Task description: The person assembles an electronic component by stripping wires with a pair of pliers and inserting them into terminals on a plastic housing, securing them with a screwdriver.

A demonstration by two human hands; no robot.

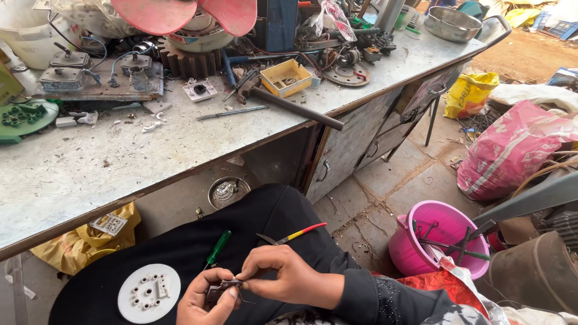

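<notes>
My left hand holds a small dark part low over my lap. My right hand pinches the top of that same part with its fingertips, a thin wire showing beside it. On my black-clothed lap lie a green-handled screwdriver, red-and-yellow-handled pliers and a white round plastic plate with holes.
A grey workbench spans the view, with a hammer, a yellow box, a large gear, a pink fan blade and a steel bowl. A pink bucket of tools and pink sack stand on the right.
</notes>
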